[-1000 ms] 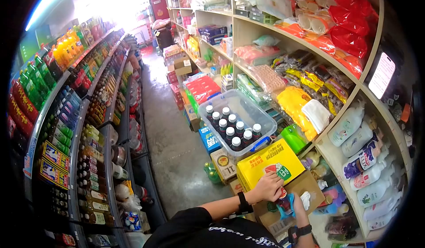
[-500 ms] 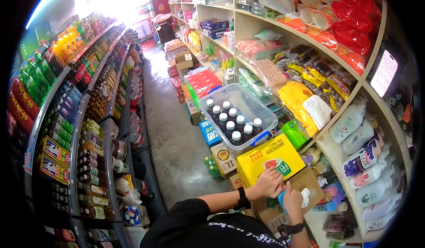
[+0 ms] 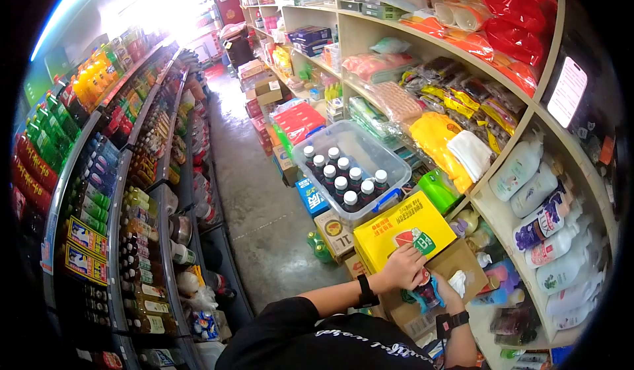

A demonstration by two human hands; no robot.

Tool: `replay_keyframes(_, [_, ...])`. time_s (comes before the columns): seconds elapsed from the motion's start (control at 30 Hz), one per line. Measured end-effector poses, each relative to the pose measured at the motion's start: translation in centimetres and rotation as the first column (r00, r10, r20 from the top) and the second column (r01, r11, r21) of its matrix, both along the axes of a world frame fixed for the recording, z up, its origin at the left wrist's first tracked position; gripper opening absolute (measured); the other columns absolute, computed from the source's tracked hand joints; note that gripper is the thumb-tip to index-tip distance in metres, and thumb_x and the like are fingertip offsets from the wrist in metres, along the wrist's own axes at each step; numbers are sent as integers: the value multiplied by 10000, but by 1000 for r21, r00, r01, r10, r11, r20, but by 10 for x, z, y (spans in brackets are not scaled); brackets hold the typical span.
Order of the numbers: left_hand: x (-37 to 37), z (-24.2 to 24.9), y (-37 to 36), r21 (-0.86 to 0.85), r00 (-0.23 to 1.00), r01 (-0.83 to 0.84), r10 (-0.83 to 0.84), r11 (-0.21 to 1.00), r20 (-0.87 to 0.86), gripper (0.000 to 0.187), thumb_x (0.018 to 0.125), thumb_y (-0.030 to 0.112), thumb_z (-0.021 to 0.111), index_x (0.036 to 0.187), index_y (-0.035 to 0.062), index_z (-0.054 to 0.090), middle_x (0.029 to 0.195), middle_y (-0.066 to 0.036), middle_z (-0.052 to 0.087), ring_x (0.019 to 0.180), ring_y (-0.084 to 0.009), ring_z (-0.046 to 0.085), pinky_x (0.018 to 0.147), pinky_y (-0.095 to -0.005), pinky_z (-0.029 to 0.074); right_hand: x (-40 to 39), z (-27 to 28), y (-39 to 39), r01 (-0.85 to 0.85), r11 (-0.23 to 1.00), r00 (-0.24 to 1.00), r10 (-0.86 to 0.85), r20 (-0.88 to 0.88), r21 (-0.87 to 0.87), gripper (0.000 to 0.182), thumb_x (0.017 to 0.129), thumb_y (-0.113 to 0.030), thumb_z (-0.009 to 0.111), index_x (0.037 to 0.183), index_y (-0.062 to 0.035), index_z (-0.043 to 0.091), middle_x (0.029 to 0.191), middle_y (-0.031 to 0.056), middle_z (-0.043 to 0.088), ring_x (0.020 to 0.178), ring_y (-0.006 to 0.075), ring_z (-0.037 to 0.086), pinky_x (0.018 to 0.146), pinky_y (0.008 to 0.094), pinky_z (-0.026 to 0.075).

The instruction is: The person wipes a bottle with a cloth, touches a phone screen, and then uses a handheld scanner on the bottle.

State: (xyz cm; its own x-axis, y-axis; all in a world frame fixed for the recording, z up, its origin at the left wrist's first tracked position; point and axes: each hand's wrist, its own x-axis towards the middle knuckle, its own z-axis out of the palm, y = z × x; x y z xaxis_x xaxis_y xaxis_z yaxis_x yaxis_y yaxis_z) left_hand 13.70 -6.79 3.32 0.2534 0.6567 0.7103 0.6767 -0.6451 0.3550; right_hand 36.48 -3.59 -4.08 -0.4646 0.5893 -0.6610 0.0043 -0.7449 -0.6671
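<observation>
Fingers of the left hand [image 3: 401, 267] and right hand [image 3: 450, 295] pinch a bottle [image 3: 430, 293], likely firm but slick, best gripped mid-body through blue cloth [image 3: 416, 298].

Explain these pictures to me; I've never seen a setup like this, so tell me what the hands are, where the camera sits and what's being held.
There is no machine here: these are a person's two bare hands. Every picture comes from one camera worn on that person's head, looking forward and down, so the arms reach in from the bottom edge.

The right hand holds a dark bottle with a blue cloth around part of it. The left hand is closed over the bottle's other end, hiding it.

Just beyond sit a yellow box and a clear plastic tub holding dark, white-capped bottles. Stocked shelves line both sides of the aisle.
</observation>
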Motion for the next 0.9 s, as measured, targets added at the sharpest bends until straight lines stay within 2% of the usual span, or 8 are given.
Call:
replay_keyframes(0.17, [-1, -4, 4, -36, 999, -34, 35, 999, 31, 153, 736, 169, 655, 840, 60, 635, 809, -124, 645, 841, -318, 648, 890, -431, 511, 13, 42, -16, 28, 993, 997, -36, -65, -117, 427, 1075, -422, 510, 1207, -51, 674, 980, 97, 765, 779, 213, 737, 771, 346, 623])
replay_keyframes(0.27, [3, -5, 4, -37, 996, -78, 80, 996, 42, 158, 743, 172, 655, 837, 47, 632, 805, -140, 641, 823, -336, 640, 872, -441, 509, 37, -5, -16, 107, 968, 953, -164, 253, 227, 535, 1063, -511, 491, 984, -45, 743, 922, 152, 766, 782, 275, 748, 708, 394, 598])
replay_keyframes(0.33, [5, -3, 3, -51, 992, -114, 117, 992, 56, 173, 750, 183, 660, 825, 32, 624, 802, -154, 635, 819, -350, 630, 866, -451, 504, 38, 4, -23, -294, 817, 643, -214, 735, 496, 701, 1054, -552, 480, 803, 46, 747, 821, 276, 736, 768, 407, 736, 703, 523, 562])
replay_keyframes(0.4, [6, -4, 2, -41, 990, -121, 123, 992, 61, 176, 747, 184, 660, 828, 31, 623, 790, -160, 627, 804, -358, 624, 852, -454, 501, 3, 69, -43, -570, 633, 340, -399, 851, 524, 720, 1043, -536, 499, 781, 92, 733, 739, 334, 674, 726, 489, 701, 739, 570, 551])
replay_keyframes(0.47, [5, -3, 4, -51, 994, -94, 97, 994, 52, 180, 744, 183, 661, 831, 30, 623, 780, -164, 622, 794, -363, 621, 842, -455, 499, -15, 93, -49, -679, 510, 293, -470, 832, 528, 645, 1023, -469, 555, 672, 41, 738, 661, 309, 660, 626, 481, 681, 665, 560, 559])
replay_keyframes(0.6, [-3, 1, 9, -85, 998, -24, 28, 996, 49, 174, 739, 161, 654, 849, 27, 635, 767, -162, 614, 797, -372, 621, 850, -462, 500, -20, 57, -45, -738, 303, 392, -534, 749, 603, 618, 1027, -443, 555, 614, -8, 706, 657, 269, 677, 581, 454, 676, 599, 545, 559])
replay_keyframes(0.73, [-29, -2, 21, 26, 992, 116, -117, 993, 45, 389, 754, 138, 669, 1119, 6, 641, 996, -205, 649, 908, -390, 625, 939, -480, 485, -41, 105, -61, -668, 477, 450, -352, 820, 571, 684, 1040, -508, 520, 706, 47, 738, 691, 305, 665, 655, 489, 683, 640, 543, 564])
replay_keyframes(0.9, [-40, 31, -14, -69, 963, -261, 256, 963, -81, 413, 824, 292, 781, 1045, -6, 598, 952, -203, 605, 951, -413, 618, 923, -538, 492, -36, 100, -68, -580, 583, 643, -100, 759, 568, 699, 1029, -530, 543, 735, 78, 721, 696, 326, 644, 672, 497, 676, 649, 525, 556])
